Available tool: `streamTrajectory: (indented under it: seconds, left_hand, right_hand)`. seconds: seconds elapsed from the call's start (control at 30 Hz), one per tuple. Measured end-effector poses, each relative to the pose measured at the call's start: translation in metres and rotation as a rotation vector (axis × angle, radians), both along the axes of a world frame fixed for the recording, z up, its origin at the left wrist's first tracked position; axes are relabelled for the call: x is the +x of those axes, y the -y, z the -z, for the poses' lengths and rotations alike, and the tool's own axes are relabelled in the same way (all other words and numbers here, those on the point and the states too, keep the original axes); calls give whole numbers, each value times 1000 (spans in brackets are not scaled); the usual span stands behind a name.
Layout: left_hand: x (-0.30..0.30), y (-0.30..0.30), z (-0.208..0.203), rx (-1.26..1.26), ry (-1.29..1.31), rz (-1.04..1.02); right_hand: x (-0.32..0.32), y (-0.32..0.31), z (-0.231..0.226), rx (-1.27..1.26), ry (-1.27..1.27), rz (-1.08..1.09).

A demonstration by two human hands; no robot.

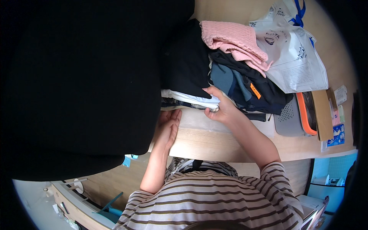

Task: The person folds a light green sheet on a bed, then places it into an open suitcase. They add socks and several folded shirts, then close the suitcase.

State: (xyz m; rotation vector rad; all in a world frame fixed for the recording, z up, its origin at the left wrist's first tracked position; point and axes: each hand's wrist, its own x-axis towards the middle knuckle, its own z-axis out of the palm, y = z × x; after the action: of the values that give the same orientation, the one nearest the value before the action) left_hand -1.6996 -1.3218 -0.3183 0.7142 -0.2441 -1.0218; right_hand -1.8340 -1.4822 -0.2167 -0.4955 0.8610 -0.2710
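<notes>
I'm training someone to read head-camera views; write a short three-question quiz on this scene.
1. Which hand grips the corner of the folded black-and-white cloth stack?
2. True or false: the folded pink textured cloth lies on top of the dark clothes pile.
3. The white printed soft bag has a strap coloured: (a) red, (b) blue, (c) green?

Key: 1. The right hand. 2. True. 3. (b).

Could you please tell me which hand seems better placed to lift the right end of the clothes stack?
Likely the right hand: it grips the clothes stack at that end, while the left hand is open by the near edge.
</notes>
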Motion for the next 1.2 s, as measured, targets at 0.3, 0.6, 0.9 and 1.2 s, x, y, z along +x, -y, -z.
streamTrajectory:
  seconds: [0.3,0.6,0.9,1.2]
  left_hand:
    - [24,33,-8,-195,-458,-8]
    - [-39,-110,174,817,94,103]
    - [-77,-193,262,1220,134,220]
    - [-60,-205,253,1238,161,244]
  right_hand:
    - [-18,-11,-5,104,80,-96]
    - [-68,-23,22,-169,130,-386]
    - [-88,0,43,-669,-194,-656]
    - [-71,43,71,-740,-402,-573]
